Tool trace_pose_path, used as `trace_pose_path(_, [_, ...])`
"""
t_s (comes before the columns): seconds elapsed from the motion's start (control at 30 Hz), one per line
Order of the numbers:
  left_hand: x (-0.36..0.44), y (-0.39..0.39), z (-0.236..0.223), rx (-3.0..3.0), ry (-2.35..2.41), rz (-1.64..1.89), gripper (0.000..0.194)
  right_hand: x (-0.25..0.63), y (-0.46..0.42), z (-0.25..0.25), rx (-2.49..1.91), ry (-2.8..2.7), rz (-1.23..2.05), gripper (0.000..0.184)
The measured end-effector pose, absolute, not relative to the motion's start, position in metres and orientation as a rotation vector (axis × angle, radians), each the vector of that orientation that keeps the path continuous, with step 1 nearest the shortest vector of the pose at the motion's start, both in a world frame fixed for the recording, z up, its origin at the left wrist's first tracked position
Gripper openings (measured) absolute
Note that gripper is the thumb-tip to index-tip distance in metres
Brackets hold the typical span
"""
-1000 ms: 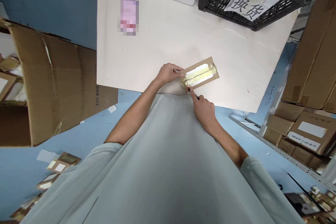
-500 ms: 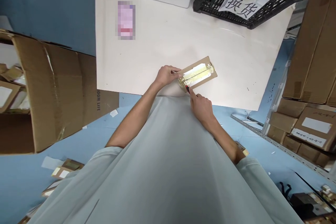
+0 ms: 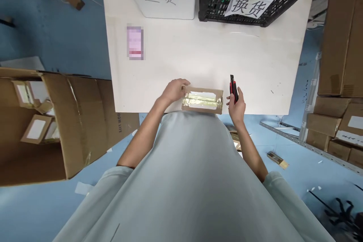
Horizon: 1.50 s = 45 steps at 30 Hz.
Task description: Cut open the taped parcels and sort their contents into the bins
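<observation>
A small taped cardboard box [image 3: 202, 100] lies at the table's near edge, against the grey shirt. Clear yellowish tape runs along its top over a white label. My left hand [image 3: 176, 90] grips the box's left end, fingers curled at the upper corner. To the right of the box, apart from it, my right hand [image 3: 237, 109] is closed around a red and black utility knife [image 3: 233, 89]. The knife points away from me; whether its blade is out I cannot tell.
On the white table [image 3: 170, 53] lies a blurred pink item [image 3: 135, 43]. A white bin [image 3: 170, 2] and a black crate [image 3: 210, 7] with a paper sign stand at the back. A large open carton [image 3: 76, 121] holds small boxes at left; stacked cartons [image 3: 323, 121] are at right.
My right hand has moved right, taking the utility knife off the box and pointing it away from me. The box has turned level with the table edge, my left hand still on it.
</observation>
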State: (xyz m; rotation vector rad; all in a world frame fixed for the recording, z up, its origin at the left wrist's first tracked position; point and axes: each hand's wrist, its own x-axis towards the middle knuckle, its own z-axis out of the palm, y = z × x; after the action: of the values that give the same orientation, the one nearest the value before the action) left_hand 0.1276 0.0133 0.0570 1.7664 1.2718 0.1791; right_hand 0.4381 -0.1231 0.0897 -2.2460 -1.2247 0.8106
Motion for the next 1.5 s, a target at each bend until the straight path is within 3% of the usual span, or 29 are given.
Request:
trace_pose_path(0.1, [0.165, -0.008, 0.073, 2.02, 1.2, 0.134, 0.064, 0.439, -0.13, 0.06, -2.227, -1.031, 0.887, 0.068])
trace_pose_path(0.23, [0.225, -0.041, 0.077, 2.175, 0.838, -0.136, 0.115, 0.44, -0.136, 0.044, -2.182, -0.892, 0.977, 0.07])
trace_pose_path(0.3, [0.243, -0.051, 0.074, 2.251, 0.752, -0.206, 0.127, 0.443, -0.137, 0.041, -2.162, -0.875, 0.973, 0.072])
trace_pose_path(0.53, [0.238, -0.046, 0.068, 2.341, 0.744, -0.049, 0.118, 0.447, -0.13, 0.038, -2.15, -0.768, 0.973, 0.074])
trace_pose_path(0.87, [0.152, -0.013, 0.109, 2.151, 0.939, 0.34, 0.142, 0.443, -0.109, 0.005, -2.377, -1.043, 0.724, 0.07])
trace_pose_path(1.17, [0.093, -0.035, 0.09, 2.064, 1.144, 0.209, 0.149, 0.419, -0.098, 0.017, -2.079, -0.956, 1.037, 0.066])
trace_pose_path(1.23, [0.105, -0.035, 0.097, 2.117, 1.184, 0.283, 0.14, 0.412, -0.098, 0.033, -2.006, -0.964, 1.07, 0.065])
trace_pose_path(1.4, [0.173, -0.028, 0.107, 2.183, 1.077, 0.498, 0.051, 0.402, -0.1, 0.087, -2.038, -1.106, 1.021, 0.07])
trace_pose_path(1.5, [0.2, -0.028, 0.096, 2.154, 1.049, 0.511, 0.038, 0.399, -0.109, 0.126, -2.109, -1.235, 0.947, 0.069])
